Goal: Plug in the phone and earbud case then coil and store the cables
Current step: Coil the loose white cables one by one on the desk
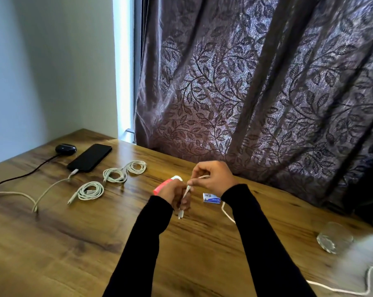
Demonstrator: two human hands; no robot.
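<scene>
Over the middle of the wooden table [95, 243], my left hand [176, 195] grips the plug end of a white cable [186, 192]. My right hand [213, 177] pinches the same cable a little higher. The cable runs under my right sleeve and trails off to the right [342, 291]. A black phone [90, 157] lies at the far left with a white cable [50, 187] plugged into it. The dark earbud case [65, 148] sits beside it on a black cable [22, 175]. Three coiled white cables [91, 190] [115, 174] [137, 167] lie near the phone.
A pink and white object [167, 183] lies just behind my left hand. A small blue and white card [211, 199] rests by my right wrist. A drinking glass [333, 237] stands at the right. A patterned curtain [256, 82] hangs behind the table.
</scene>
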